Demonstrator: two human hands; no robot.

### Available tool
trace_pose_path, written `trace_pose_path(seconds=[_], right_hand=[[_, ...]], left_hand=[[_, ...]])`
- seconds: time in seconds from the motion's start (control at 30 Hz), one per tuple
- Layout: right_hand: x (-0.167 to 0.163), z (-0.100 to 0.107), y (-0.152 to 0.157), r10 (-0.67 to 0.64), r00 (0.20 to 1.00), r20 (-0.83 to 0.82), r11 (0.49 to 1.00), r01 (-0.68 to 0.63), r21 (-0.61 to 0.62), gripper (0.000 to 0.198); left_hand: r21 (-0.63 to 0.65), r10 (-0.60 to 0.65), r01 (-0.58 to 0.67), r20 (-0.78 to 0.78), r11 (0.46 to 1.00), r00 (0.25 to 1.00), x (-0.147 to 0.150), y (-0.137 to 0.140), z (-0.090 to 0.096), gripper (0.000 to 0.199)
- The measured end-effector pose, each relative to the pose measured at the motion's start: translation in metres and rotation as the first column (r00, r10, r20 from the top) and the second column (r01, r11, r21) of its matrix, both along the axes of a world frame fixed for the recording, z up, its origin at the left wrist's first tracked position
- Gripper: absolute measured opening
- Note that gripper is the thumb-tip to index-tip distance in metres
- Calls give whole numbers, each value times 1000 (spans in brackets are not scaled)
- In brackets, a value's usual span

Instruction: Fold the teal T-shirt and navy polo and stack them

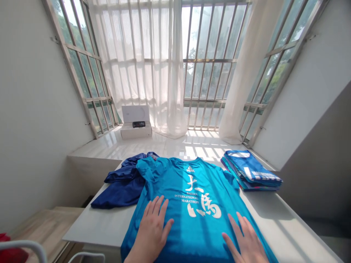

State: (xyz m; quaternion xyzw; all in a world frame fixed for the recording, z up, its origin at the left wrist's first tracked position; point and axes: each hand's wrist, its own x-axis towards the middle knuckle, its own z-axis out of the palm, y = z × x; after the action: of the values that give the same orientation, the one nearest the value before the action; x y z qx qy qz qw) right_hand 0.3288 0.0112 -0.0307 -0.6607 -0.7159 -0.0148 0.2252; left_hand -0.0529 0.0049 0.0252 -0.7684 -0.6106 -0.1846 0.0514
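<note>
Head view: left hand (154,225) and right hand (245,238) both lie flat, palms down, fingers spread, on a turquoise T-shirt (196,204); nothing is gripped. Shirt is laid out on the white table (276,223), hem at the near edge, white marathon print facing up between the hands. Crumpled dark blue garment (120,186) touches its left side. Folded stack of shirts (251,171) sits just right of it. Open white box (136,122) is on the windowsill platform, well apart.

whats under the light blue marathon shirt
The light blue shirt lies flat on the white table, both hands pressing it. Its left sleeve overlaps the dark blue garment. Anything else beneath is covered.
</note>
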Motion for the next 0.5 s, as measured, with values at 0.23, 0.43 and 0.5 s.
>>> trace_pose_path(seconds=[0.23,0.43,0.5], right_hand=[[-17,10,-10,-58,993,-104,998,60,16,57],[26,48,39,-185,896,-403,977,212,22,51],[41,60,66,-242,871,-428,964,267,-2,54]], left_hand=[[-56,-35,31,-74,998,997,6,10,-16,57],[19,-52,54,-129,998,990,-10,-1,-26,58],[14,-47,49,-130,999,990,-10,-4,-24,59]])
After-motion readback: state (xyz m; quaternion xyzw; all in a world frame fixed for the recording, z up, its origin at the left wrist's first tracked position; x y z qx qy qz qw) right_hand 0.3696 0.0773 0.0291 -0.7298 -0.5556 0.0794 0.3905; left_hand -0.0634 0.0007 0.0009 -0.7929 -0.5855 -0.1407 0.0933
